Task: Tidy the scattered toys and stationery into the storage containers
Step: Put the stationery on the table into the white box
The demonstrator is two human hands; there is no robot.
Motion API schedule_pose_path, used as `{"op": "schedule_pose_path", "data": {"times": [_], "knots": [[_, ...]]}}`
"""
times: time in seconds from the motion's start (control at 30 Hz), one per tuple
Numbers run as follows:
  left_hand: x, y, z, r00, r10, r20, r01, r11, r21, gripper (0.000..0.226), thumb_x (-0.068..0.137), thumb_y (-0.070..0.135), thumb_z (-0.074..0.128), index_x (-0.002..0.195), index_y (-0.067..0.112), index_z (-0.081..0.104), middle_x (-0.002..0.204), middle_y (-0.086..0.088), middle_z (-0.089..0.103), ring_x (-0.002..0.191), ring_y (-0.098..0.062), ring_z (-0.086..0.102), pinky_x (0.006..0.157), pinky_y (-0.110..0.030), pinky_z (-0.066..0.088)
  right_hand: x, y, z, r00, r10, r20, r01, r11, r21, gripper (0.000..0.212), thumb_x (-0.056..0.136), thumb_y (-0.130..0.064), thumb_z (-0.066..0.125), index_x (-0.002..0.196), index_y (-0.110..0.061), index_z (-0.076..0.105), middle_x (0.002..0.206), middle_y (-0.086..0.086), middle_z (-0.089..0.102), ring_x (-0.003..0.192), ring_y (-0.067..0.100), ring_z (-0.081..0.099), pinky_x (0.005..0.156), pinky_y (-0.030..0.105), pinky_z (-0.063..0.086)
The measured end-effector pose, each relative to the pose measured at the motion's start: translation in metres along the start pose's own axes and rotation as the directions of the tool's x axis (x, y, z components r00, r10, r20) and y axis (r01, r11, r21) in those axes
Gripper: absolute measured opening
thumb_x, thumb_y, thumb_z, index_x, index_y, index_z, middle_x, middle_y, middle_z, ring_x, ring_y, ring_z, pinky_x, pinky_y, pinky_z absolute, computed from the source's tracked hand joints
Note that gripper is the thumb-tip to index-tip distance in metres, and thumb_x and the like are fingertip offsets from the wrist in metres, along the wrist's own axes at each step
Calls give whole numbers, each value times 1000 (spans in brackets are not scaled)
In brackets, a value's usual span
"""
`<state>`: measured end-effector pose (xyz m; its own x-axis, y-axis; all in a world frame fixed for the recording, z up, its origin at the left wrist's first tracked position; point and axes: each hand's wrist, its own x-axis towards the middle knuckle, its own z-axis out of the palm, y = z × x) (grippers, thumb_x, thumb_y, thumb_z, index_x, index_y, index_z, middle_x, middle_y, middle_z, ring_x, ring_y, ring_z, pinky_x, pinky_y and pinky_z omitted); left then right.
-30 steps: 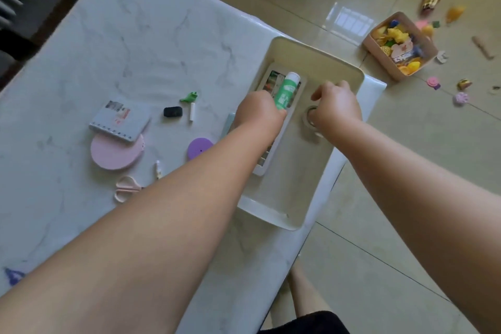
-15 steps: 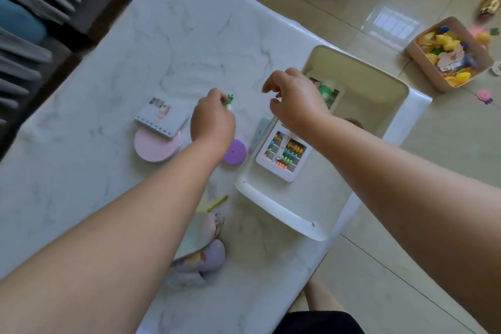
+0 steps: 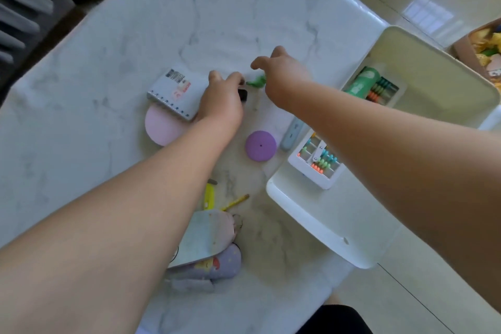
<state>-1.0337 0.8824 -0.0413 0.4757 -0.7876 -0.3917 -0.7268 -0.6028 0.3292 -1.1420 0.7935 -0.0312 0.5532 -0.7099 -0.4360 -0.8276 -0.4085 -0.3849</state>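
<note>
My left hand (image 3: 223, 102) reaches across the marble table (image 3: 108, 62), its fingertips closed on a small black block (image 3: 243, 95). My right hand (image 3: 283, 76) hovers with fingers apart just above a green toy figure (image 3: 256, 82); a short white stick (image 3: 255, 102) lies under it. The white storage bin (image 3: 311, 214) at the right table edge holds an abacus (image 3: 321, 161) and a green glue stick (image 3: 362, 85). A spiral notebook (image 3: 172, 91) rests partly on a pink disc (image 3: 160, 131).
A purple disc (image 3: 260, 145) and a grey-blue case (image 3: 291, 133) lie beside the bin. Near me are a yellow marker (image 3: 208, 195), a pencil (image 3: 235, 202) and a soft pouch (image 3: 208, 249). A brown toy box (image 3: 465, 47) stands on the floor.
Both hands left the bin and moved left over the table. The glue stick now lies in the bin. My left hand came down on the black block; my right reached the green toy.
</note>
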Motion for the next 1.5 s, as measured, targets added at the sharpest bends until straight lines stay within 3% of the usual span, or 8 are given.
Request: {"op": "schedule_pose_path", "data": {"times": [0.27, 0.43, 0.6, 0.83, 0.97, 1.13, 1.27, 1.5], "knots": [[-4, -2, -5, 1000, 0, -30, 0, 1000, 0, 25, 89, 26, 59, 108, 10, 56, 117, -14, 54, 101, -31, 56, 73, -29, 36, 12, -1, 0, 998, 64, -30, -65, 997, -50, 27, 88, -6, 52, 114, -8, 61, 114, 12, 60, 91, 28, 54, 69, 29, 39], [-24, 26, -21, 993, 79, -85, -92, 983, -161, 23, 89, 31, 60, 103, 12, 58, 106, -9, 59, 92, -26, 58, 69, -28, 41, -28, 18, -34, 956, 99, -275, -54, 984, 168, 17, 92, -21, 59, 108, -18, 60, 106, 4, 61, 91, 24, 58, 66, 32, 43], [-49, 72, -30, 975, 216, -52, -221, 924, -313, 19, 87, 35, 64, 94, 18, 60, 89, -2, 63, 79, -17, 56, 62, -24, 37, -84, 69, -66, 877, 221, -426, -113, 958, 265, 14, 89, -21, 62, 103, -20, 62, 106, 1, 60, 87, 18, 54, 67, 28, 39], [-94, 105, -21, 933, 351, 74, -294, 865, -406, 24, 83, 42, 70, 93, 21, 65, 76, 4, 61, 71, -13, 57, 62, -28, 44, -140, 115, -67, 832, 407, -376, -296, 900, 319, 29, 84, -11, 66, 109, -24, 62, 111, 1, 56, 105, 23, 54, 83, 37, 50], [-103, 85, -18, 969, 245, 28, -211, 882, -422, 21, 88, 41, 64, 92, 21, 65, 70, 7, 55, 68, -12, 54, 61, -27, 40, -144, 99, -61, 838, 390, -382, -263, 902, 343, 36, 83, -5, 60, 113, -25, 62, 115, 0, 53, 109, 20, 51, 82, 31, 45], [-90, 31, -19, 998, 52, 45, -43, 980, -195, 19, 89, 21, 57, 108, 21, 60, 103, -7, 63, 94, -26, 60, 71, -27, 39, -131, 58, -55, 893, 193, -406, -102, 967, 234, 27, 86, -11, 59, 109, -24, 64, 107, -1, 60, 104, 22, 51, 87, 37, 46], [-86, 0, -18, 978, -17, 209, 26, 999, -39, 43, 86, 28, 69, 124, 22, 52, 124, -10, 50, 101, -28, 57, 79, -30, 44, -109, 24, -36, 960, 63, -275, -37, 994, 99, 23, 89, -23, 57, 111, -27, 63, 104, -5, 64, 108, 27, 49, 90, 37, 36], [-81, -16, 7, 960, 14, 280, -3, 999, -37, 65, 77, 40, 76, 134, 26, 46, 132, -12, 40, 113, -34, 54, 96, -42, 46, -64, 1, -8, 980, 172, 96, -124, 918, -378, 40, 84, -14, 55, 122, -28, 58, 118, 7, 58, 118, 31, 44, 93, 41, 31]]}}
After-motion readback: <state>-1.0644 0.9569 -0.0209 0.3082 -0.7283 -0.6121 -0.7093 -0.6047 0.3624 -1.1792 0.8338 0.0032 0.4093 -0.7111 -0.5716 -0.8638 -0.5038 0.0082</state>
